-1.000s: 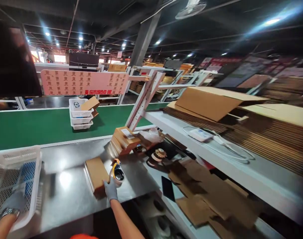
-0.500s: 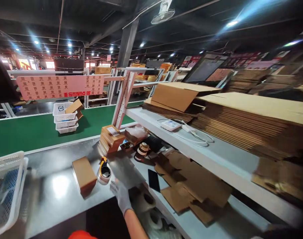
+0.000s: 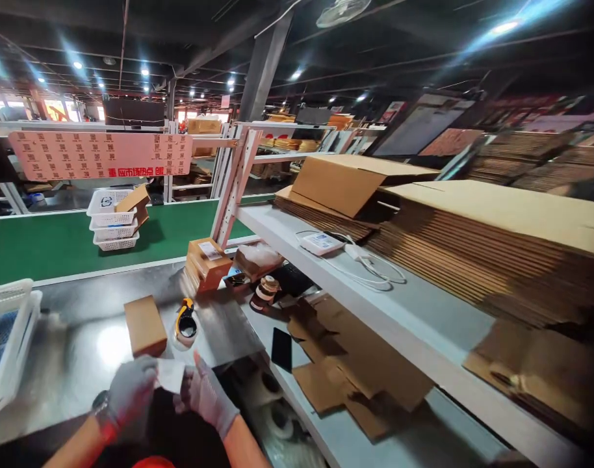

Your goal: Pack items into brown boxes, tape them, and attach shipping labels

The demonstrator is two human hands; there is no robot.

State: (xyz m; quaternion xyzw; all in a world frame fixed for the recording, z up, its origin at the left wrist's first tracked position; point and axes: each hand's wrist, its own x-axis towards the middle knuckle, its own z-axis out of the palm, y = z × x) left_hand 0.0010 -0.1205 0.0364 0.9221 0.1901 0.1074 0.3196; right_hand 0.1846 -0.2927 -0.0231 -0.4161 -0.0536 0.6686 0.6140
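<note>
The hands (image 3: 132, 389) have come together, left pinching a white slip (image 3: 171, 374), right (image 3: 210, 398) (thumb raised) at its edge, grip unclear.

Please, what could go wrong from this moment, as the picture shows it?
The white slip, pinched by the left hand, might crease against the right hand beside it. The black phone-like slab lies at the edge of the lower shelf, so a bump could perhaps drop it.

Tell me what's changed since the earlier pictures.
The left hand has moved right from the basket and now holds a white slip. The right hand has drawn back from beside the tape to the slip's other edge. The box, tape and basket stayed put.
</note>
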